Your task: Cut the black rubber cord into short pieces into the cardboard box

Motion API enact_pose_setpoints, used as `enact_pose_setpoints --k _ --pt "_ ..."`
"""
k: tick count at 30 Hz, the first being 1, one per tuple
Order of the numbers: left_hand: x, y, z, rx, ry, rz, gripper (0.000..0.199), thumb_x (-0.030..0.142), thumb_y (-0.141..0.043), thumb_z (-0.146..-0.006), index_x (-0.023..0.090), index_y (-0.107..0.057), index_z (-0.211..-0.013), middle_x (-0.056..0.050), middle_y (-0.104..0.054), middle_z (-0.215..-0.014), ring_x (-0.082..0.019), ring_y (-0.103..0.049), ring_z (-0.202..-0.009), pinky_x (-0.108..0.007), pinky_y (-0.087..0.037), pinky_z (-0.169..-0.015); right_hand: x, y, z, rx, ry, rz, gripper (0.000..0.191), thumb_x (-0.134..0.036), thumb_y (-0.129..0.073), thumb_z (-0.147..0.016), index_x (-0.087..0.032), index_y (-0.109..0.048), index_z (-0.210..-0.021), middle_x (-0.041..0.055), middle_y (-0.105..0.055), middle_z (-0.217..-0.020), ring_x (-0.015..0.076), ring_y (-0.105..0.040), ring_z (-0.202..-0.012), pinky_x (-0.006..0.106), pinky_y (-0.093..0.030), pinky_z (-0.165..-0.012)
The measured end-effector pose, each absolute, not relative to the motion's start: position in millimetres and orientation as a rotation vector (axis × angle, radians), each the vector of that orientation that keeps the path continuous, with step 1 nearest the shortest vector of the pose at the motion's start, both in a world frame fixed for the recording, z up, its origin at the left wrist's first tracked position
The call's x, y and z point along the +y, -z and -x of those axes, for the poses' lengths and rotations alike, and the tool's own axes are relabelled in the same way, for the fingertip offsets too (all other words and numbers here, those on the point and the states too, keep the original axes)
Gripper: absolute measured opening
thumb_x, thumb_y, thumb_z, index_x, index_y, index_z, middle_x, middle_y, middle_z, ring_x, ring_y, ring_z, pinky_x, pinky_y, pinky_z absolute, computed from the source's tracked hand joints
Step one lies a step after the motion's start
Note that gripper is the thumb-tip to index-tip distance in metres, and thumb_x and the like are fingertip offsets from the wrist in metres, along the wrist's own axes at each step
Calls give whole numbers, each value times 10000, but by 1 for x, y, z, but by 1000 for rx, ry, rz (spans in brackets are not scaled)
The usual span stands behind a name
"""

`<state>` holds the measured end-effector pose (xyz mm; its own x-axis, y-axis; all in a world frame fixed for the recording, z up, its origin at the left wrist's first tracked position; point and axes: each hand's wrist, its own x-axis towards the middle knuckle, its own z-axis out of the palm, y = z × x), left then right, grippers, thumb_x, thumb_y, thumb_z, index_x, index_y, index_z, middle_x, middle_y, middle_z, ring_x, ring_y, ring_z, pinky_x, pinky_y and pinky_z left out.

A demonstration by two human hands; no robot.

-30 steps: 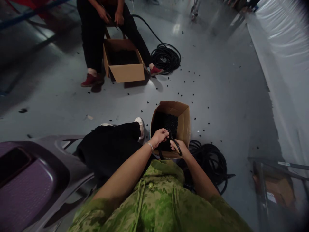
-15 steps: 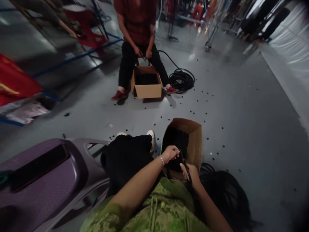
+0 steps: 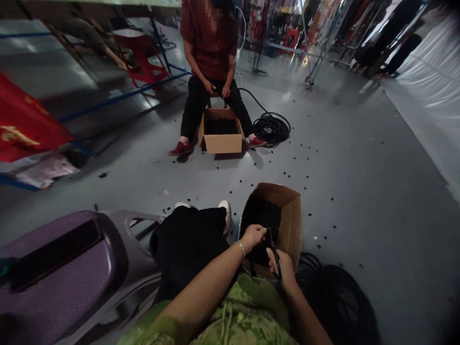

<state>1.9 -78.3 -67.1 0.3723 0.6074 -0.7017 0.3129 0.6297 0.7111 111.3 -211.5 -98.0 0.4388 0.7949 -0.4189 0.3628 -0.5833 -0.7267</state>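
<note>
Above the open cardboard box (image 3: 292, 215), my left hand (image 3: 253, 235) pinches the end of a black cord (image 3: 252, 264), which hangs down below the fingers. My right hand (image 3: 282, 266) is wrapped round the black handles of a pair of scissors (image 3: 276, 262). The scissor blades point up and left, close to the left fingertips; whether they touch the cord I cannot tell. Dark small pieces (image 3: 268, 211) lie inside the box under both hands.
A co-worker (image 3: 212, 48) sits opposite behind another cardboard box (image 3: 223, 143), with a black coil (image 3: 272, 128) beside it. More black coil (image 3: 338, 297) lies at my right. A purple plastic stool (image 3: 72, 268) stands at left. Black bits dot the floor (image 3: 359, 158).
The view has tilted slightly, so the boxes and co-worker sit lower in the picture. Both my hands keep their holds, with the scissors shifted slightly. The co-worker's hands have moved a little.
</note>
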Motion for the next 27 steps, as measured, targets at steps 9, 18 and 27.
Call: enact_pose_setpoints --k 9,18,27 --pt "-73 52 6 1242 -303 -899 196 202 -562 -926 153 -568 -736 55 -511 -547 -51 -375 -416 -194 -270 -450 -199 88 -113 -797 -1346 1877 547 -682 -610 -806 -140 -677 -782 38 -655 -600 119 -587 -452 205 -413 -434" --pt "-75 47 4 1197 -292 -901 202 168 -532 -925 161 -551 -724 50 -519 -546 -51 -363 -405 -197 -250 -437 -196 80 -128 -862 -1384 1927 454 -595 -642 -842 -145 -684 -809 31 -679 -680 120 -617 -560 206 -434 -520" --pt "-76 57 4 1168 -273 -1018 155 228 -616 -875 160 -585 -738 50 -541 -551 -54 -377 -413 -198 -254 -442 -188 75 -129 -1056 -1219 2086 410 -583 -614 -858 -184 -660 -774 16 -678 -694 150 -656 -635 238 -480 -615"
